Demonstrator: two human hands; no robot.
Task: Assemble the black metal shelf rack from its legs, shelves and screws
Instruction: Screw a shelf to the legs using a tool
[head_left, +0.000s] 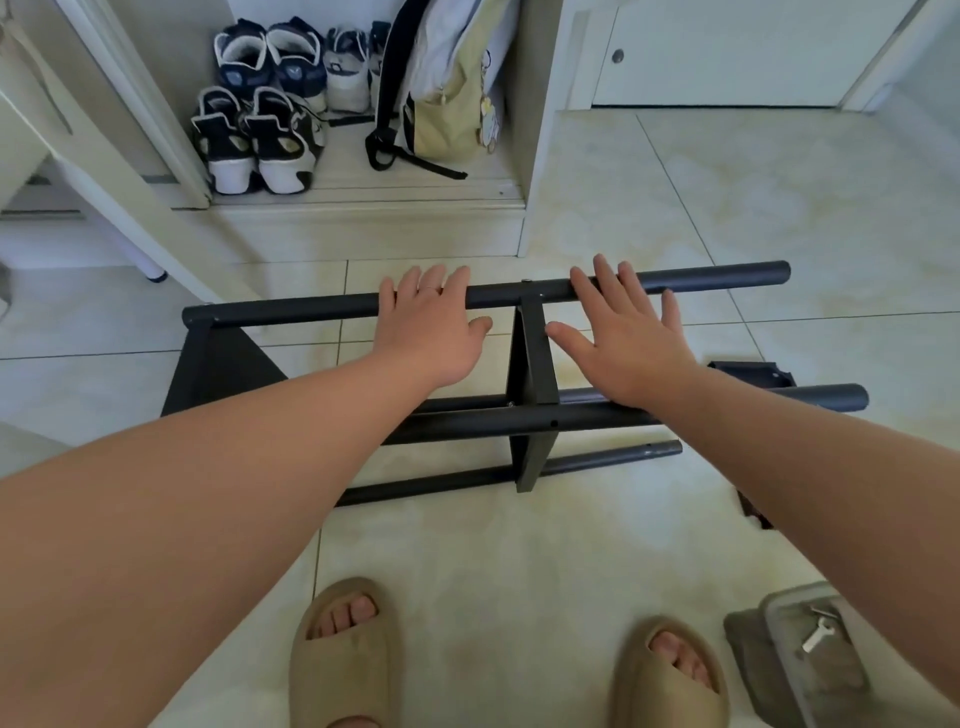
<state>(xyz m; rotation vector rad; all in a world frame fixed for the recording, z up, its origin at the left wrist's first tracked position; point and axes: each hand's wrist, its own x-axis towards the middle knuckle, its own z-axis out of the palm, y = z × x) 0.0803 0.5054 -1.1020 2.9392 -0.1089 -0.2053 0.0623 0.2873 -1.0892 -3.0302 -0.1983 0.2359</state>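
The half-built rack (467, 422) is laid on its side on the floor (519, 545). Its top leg (311, 306) is touched by the left hand (431, 327) and right hand (623, 340), each grip spread flat, nothing pinched. Stiff, smooth, weighty steel is expected; the leg should be grasped beside the middle shelf (532, 358).

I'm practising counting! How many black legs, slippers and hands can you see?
Legs: 4
Slippers: 2
Hands: 2
Total: 8
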